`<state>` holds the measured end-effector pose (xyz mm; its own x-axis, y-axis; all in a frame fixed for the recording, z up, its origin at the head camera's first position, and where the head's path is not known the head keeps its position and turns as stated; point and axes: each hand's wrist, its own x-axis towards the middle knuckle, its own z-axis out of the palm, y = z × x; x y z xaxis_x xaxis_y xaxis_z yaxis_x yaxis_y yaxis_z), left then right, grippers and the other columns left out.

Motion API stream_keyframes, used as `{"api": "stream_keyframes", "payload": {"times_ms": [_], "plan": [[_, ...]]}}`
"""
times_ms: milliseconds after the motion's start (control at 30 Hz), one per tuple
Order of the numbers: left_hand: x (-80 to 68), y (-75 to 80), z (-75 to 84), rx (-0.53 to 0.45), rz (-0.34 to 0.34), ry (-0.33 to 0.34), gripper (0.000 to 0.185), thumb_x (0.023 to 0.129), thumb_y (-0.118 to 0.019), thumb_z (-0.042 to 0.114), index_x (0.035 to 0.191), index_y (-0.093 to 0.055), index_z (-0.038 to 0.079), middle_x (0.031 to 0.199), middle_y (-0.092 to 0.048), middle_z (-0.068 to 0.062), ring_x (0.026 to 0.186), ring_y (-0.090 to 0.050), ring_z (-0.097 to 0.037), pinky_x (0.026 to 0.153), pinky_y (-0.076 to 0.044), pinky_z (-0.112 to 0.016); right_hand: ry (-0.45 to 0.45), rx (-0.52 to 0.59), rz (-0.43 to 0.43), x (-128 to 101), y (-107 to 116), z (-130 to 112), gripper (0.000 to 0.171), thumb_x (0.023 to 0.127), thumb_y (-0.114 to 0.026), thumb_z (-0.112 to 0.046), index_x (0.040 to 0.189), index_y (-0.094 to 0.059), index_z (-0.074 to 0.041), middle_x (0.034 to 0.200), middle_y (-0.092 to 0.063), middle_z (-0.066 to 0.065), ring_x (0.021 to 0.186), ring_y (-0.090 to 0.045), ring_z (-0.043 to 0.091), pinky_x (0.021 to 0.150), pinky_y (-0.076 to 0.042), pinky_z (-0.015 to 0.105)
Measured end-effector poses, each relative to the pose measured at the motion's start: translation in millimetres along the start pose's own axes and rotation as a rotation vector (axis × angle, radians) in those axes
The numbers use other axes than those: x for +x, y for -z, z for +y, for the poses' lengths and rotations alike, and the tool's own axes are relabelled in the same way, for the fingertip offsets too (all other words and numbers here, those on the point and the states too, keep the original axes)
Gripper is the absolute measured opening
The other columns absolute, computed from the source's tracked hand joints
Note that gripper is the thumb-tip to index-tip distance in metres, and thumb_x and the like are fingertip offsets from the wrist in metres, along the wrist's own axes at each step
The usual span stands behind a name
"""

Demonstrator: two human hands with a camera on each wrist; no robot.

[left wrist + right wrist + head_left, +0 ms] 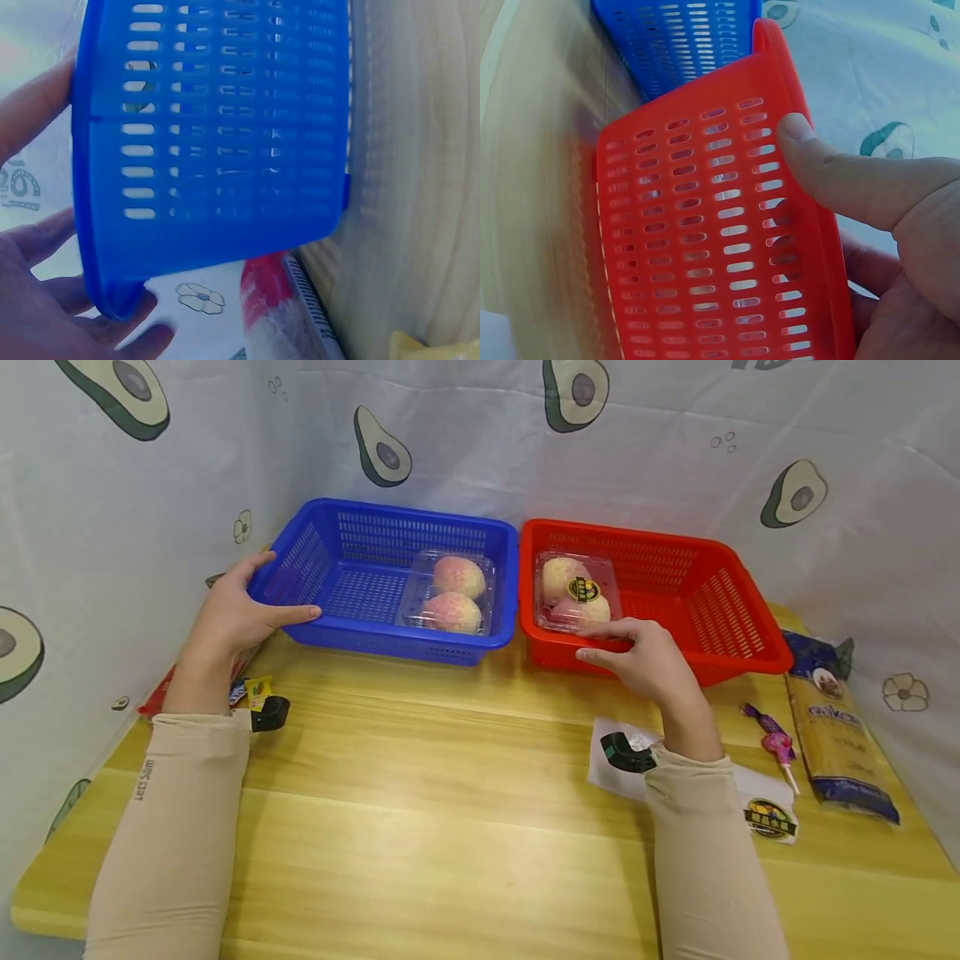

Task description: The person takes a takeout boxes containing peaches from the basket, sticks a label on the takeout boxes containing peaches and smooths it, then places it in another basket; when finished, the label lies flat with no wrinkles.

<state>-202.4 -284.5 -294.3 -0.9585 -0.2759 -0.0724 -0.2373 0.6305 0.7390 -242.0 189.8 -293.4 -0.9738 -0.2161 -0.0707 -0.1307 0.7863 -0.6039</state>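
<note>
- Baskets: blue basket [352, 578] and red basket [675, 585] stand side by side on the wooden surface [450, 793], long walls touching or nearly so. All places below are given relative to the blue basket.
- Left hand [228, 614]: grip clamped on the blue basket at its outer front corner, the corner farthest from the red basket. Thumb lies along the front rim; fingers wrap the side wall. The left wrist view confirms fingers [45, 300] under and behind the rim of the blue basket [225, 135].
- Right hand [648, 660]: grip clamped on the front rim of the red basket, near the corner closest to the blue basket. The right wrist view shows the thumb [832, 169] pressed on the outer wall of the red basket [705, 240], with fingers curled over the rim on the inside.
- Contents, blue basket: one clear clamshell [448, 592] with two pink-white fruits lies in the half nearest the red basket.
- Contents, red basket: a second clamshell with a round sticker [576, 592] lies in the corner nearest the blue basket, just behind the right hand.
- Beyond the red basket, far side from the blue basket: a long snack packet [836, 739] and a purple candy [772, 743] lie on the surface.
- Outer side of the blue basket: small wrappers [255, 692] lie on the surface near the left wrist.
- White sticker card [765, 814]: lies on the surface in front of the red basket, partly under the right forearm.
</note>
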Motion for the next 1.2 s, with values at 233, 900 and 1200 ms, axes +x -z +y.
{"api": "stream_keyframes", "payload": {"times_ms": [233, 900, 1200], "plan": [[-7.3, -38.8, 38.4, 0.203, 0.125, -0.199, 0.090, 0.085, -0.076, 0.056, 0.157, -0.038, 0.019, 0.161, -0.031, -0.013, 0.145, -0.021, -0.043, 0.109, -0.011, -0.068, -0.001, -0.005, -0.021, 0.5, 0.3, -0.1, 0.045, 0.093, -0.074, -0.028, 0.134, -0.067, -0.011, 0.136, -0.053, 0.020, 0.120, -0.042, 0.039, 0.097, -0.047, 0.055], [54.8, -92.9, 99.3, -0.006, -0.458, -0.112, 0.082, 0.093, -0.074, 0.036, 0.160, -0.027, 0.031, 0.158, -0.030, -0.015, 0.128, -0.045, -0.033, 0.093, -0.050, -0.050, 0.065, -0.013, -0.026, 3.6, 2.9, 2.0, 0.044, 0.091, -0.077, -0.028, 0.131, -0.069, -0.009, 0.134, -0.058, 0.019, 0.122, -0.046, 0.038, 0.102, -0.042, 0.056], [21.9, -67.7, 119.2, -0.298, -0.150, -0.343, 0.067, 0.095, -0.071, 0.019, 0.155, -0.042, 0.029, 0.092, -0.040, -0.002, 0.071, -0.045, -0.014, 0.067, -0.048, -0.031, 0.063, -0.020, -0.022, 3.1, 2.7, 3.5, 0.045, 0.091, -0.077, -0.028, 0.131, -0.068, -0.009, 0.132, -0.059, 0.019, 0.119, -0.047, 0.037, 0.101, -0.044, 0.056]]}}
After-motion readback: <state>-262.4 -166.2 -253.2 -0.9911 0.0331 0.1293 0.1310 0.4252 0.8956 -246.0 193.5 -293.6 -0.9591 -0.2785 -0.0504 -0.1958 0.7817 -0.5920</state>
